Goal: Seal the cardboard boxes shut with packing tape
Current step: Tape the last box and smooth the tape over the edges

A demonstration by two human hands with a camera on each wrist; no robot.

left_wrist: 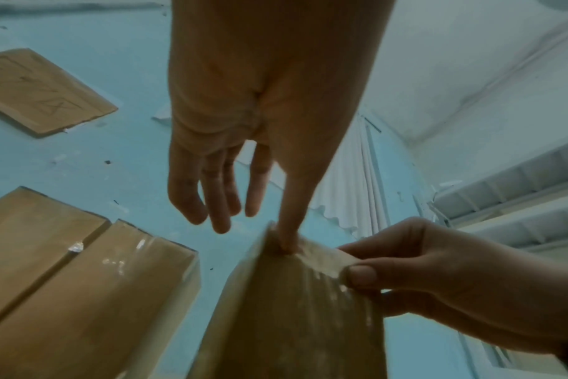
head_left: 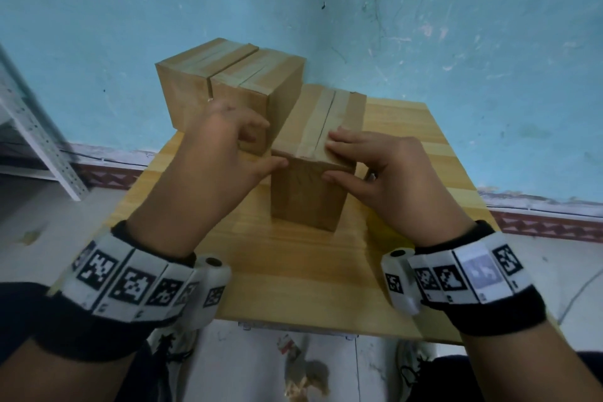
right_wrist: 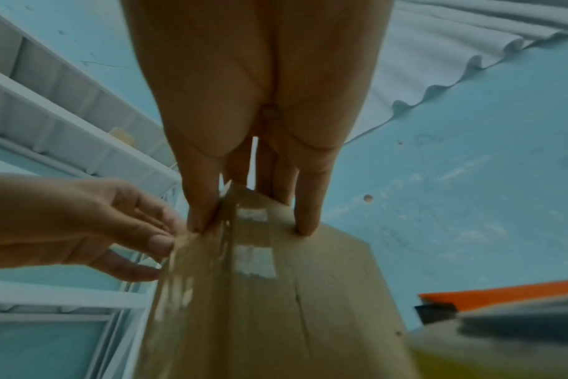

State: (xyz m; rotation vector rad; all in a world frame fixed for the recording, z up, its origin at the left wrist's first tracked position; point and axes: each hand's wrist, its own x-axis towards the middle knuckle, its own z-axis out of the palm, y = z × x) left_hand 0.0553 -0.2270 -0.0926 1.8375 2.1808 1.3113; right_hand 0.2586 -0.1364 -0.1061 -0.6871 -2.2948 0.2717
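Note:
A tall cardboard box (head_left: 306, 199) stands at the middle of the wooden table (head_left: 293, 277), with a strip of clear packing tape (head_left: 318, 121) along its top seam. My left hand (head_left: 261, 145) has its thumb on the box's near-left top edge, and its fingers hang relaxed beside the box. My right hand (head_left: 339, 157) lays straight fingers on the top near the seam, with the thumb on the front face. In the left wrist view the left thumb (left_wrist: 287, 241) presses the box (left_wrist: 292, 320) at its edge. In the right wrist view glossy tape (right_wrist: 253, 264) runs down the front face.
Two taped cardboard boxes (head_left: 192, 85) (head_left: 261, 85) stand side by side at the back left, against the blue wall. A white metal rack (head_left: 32, 127) is off the table's left. An orange-and-grey object (right_wrist: 503, 297) lies just right of the front box.

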